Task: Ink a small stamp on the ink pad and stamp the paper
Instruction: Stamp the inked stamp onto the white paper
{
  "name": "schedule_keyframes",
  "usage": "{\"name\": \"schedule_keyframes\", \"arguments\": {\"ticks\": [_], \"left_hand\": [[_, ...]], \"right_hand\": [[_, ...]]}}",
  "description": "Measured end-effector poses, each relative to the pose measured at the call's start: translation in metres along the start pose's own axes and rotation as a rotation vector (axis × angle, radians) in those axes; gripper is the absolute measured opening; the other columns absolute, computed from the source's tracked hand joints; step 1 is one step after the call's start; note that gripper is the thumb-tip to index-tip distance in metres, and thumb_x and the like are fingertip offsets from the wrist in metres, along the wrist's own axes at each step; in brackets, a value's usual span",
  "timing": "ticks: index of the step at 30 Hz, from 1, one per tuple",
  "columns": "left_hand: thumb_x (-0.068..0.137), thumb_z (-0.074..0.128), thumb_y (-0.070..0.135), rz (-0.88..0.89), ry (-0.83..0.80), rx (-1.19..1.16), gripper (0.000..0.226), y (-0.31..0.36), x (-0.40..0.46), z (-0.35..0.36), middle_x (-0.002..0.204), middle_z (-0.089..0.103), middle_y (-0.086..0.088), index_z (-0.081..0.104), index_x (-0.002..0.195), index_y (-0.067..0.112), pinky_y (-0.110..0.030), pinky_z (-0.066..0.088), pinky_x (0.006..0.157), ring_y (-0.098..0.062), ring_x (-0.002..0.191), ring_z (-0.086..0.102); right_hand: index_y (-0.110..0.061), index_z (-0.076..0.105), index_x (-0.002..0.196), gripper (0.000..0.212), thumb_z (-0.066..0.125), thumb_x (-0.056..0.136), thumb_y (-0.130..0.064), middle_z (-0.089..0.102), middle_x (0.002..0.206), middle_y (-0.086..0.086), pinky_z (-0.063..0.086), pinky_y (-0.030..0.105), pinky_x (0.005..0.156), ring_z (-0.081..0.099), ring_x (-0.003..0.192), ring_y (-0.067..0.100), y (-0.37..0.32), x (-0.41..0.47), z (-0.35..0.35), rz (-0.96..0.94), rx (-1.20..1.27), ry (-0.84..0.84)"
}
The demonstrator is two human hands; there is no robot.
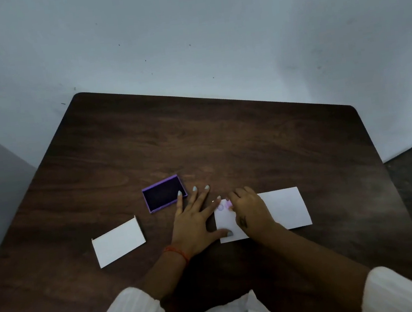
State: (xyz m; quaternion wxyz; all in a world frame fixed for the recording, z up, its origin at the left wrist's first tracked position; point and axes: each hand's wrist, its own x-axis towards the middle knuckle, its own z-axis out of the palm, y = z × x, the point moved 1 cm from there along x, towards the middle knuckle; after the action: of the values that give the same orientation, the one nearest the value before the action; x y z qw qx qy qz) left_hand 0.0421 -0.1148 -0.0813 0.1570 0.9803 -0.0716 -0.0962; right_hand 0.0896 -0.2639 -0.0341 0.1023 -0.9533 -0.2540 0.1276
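Observation:
A white sheet of paper (284, 208) lies on the dark wooden table (198, 143), right of centre. My right hand (252, 211) is closed around a small pink stamp (229, 204), pressing it down near the paper's upper left corner. A faint round purple print (220, 207) shows just left of the stamp. My left hand (195, 222) lies flat with fingers spread, its thumb on the paper's left edge. The open purple ink pad (164, 193) sits just beyond my left fingertips.
A white lid or card (118, 241) lies on the table to the left of my left hand. A pale wall stands behind the table's far edge. Dark floor shows past the table's right side.

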Motion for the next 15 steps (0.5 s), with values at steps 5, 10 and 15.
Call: {"name": "schedule_keyframes", "arguments": {"ticks": [5,10,15], "left_hand": [[0.068,0.039,0.082,0.002,0.014,-0.025,0.091,0.0010,-0.0004,-0.0003,0.159,-0.002,0.003,0.011,0.143,0.041,-0.047,-0.024,0.109,-0.015,0.139,-0.021],[0.067,0.039,0.083,0.004,0.022,-0.032,0.091,0.0005,-0.0017,0.0008,0.159,-0.002,0.004,0.011,0.143,0.041,-0.046,-0.024,0.109,-0.015,0.138,-0.021],[0.065,0.036,0.085,0.003,0.024,-0.036,0.092,-0.0002,-0.0009,0.0036,0.159,-0.003,0.005,0.009,0.143,0.042,-0.046,-0.025,0.108,-0.015,0.139,-0.021]], "right_hand": [[-0.005,0.057,0.118,0.034,0.060,0.085,-0.010,0.060,0.126,0.014,0.038,0.031,0.103,0.051,0.118,0.027,0.0046,0.0003,0.0003,-0.054,0.006,0.006],[-0.002,0.066,0.104,0.023,0.065,0.082,-0.008,0.068,0.111,0.015,0.044,0.029,0.094,0.060,0.104,0.028,0.0066,-0.0006,0.0047,0.033,0.122,0.100],[-0.004,0.063,0.108,0.027,0.065,0.082,-0.007,0.066,0.117,0.015,0.043,0.030,0.097,0.058,0.109,0.028,0.0077,-0.0011,0.0062,-0.036,0.078,0.057]]}}
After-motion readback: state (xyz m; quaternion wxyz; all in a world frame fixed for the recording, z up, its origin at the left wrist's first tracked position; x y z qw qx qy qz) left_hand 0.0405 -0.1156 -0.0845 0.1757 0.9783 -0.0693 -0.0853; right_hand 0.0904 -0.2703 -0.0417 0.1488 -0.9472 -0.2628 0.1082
